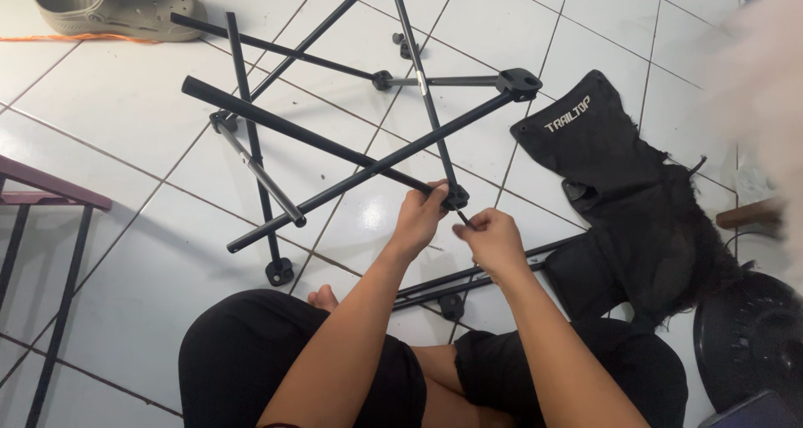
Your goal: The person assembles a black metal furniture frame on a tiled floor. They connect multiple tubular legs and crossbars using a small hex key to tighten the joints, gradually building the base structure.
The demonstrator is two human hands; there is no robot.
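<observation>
Both grips meet at one joint of the black folding pole frame [335, 143]: left hand [418, 219] pinched around a pole end, right hand [495, 242] clamped on a thin rod beside it. Frame sprawls on the white tiled floor [125, 118], black fabric seat [623, 194] lying to its right.

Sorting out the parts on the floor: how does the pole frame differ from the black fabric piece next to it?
The pole frame is rigid thin rods joined at hubs, spread wide over the tiles; the fabric piece is soft, crumpled in a heap. The left hand and right hand grip the frame at a hub; the fabric lies untouched. Both are black and rest on the floor.
</observation>
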